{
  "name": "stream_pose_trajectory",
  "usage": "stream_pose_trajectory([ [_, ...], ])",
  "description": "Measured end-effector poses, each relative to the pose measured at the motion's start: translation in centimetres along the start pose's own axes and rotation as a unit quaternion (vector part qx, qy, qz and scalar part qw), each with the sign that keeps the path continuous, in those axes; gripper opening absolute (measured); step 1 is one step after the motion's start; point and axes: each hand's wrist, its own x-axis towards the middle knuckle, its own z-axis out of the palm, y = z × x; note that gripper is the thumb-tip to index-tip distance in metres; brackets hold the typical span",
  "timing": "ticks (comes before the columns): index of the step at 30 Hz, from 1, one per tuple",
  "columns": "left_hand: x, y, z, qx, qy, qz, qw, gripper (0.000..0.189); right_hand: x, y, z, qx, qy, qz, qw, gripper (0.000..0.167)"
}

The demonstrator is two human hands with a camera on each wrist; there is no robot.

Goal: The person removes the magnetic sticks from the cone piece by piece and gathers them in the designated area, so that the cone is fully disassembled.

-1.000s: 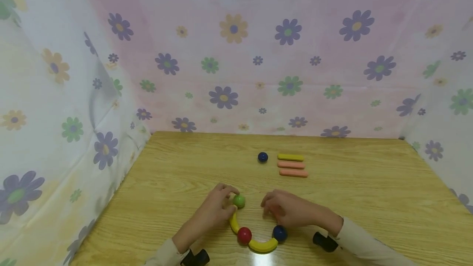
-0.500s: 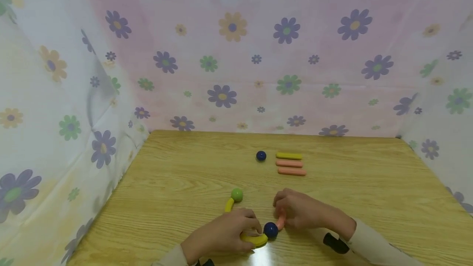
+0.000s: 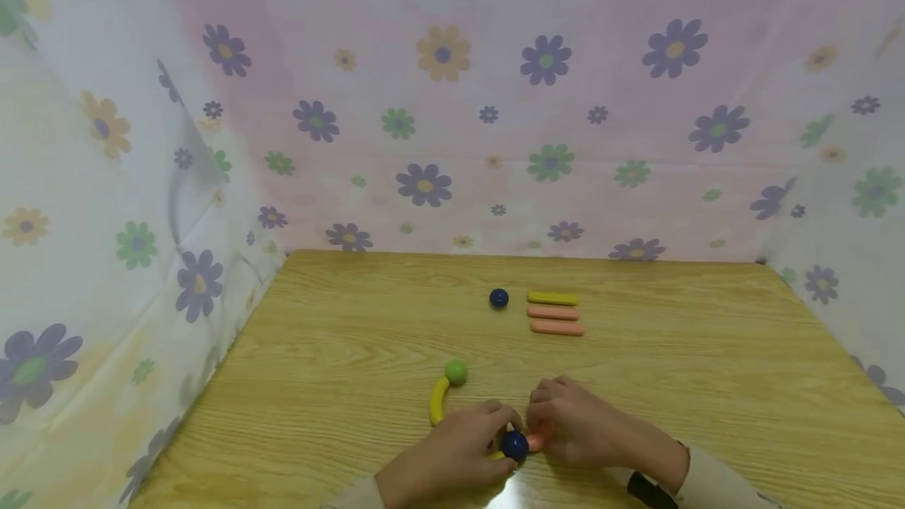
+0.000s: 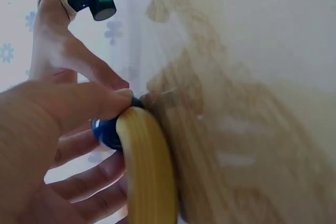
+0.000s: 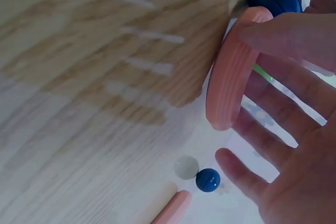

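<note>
A dark blue ball point(image 3: 514, 446) sits between the thumb and fingers of my left hand point(image 3: 452, 446), which pinches it. A yellow curved stick point(image 4: 149, 166) meets the ball on its left, mostly covered by that hand in the head view. My right hand point(image 3: 590, 426) holds a salmon curved stick point(image 5: 233, 72) between thumb and fingers, its end against the same ball. Farther left, a second yellow curved stick point(image 3: 438, 401) runs up to a green ball point(image 3: 456, 372). The red ball seen earlier is hidden beneath my left hand.
Behind the hands on the wooden table point(image 3: 339, 320) lie another dark blue ball point(image 3: 499, 298), a straight yellow stick point(image 3: 552, 298) and two straight salmon sticks point(image 3: 558, 327). Flowered cloth point(image 3: 495, 140) hangs at the back and sides.
My left hand has gone from the green ball to the front blue ball, passing over the yellow curved stick. That blue ball has shifted left, and the right hand's salmon stick now shows against it.
</note>
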Motion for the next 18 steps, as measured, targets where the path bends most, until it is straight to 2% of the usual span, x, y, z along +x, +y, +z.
stream_pose_trajectory([
  [3, 0.04, 0.28, 0.15, 0.001, 0.006, 0.001, 1.0000, 0.024, -0.20, -0.11, 0.20, 0.001, -0.001, -0.011, 0.9999, 0.022],
  [9, -0.02, 0.19, -0.02, -0.025, -0.007, 0.000, 0.9997, 0.025, -0.64, -0.29, 0.37, 0.020, -0.020, -0.022, 0.9994, 0.023],
  [14, 0.05, 0.29, -0.29, -0.043, -0.021, -0.024, 0.9986, 0.025, -0.60, -0.37, 0.30, -0.008, -0.007, -0.033, 0.9994, 0.026],
  [18, 0.14, 0.22, -0.36, -0.047, -0.021, -0.039, 0.9979, 0.024, -0.56, -0.40, 0.21, 0.000, -0.010, -0.029, 0.9995, 0.025],
])
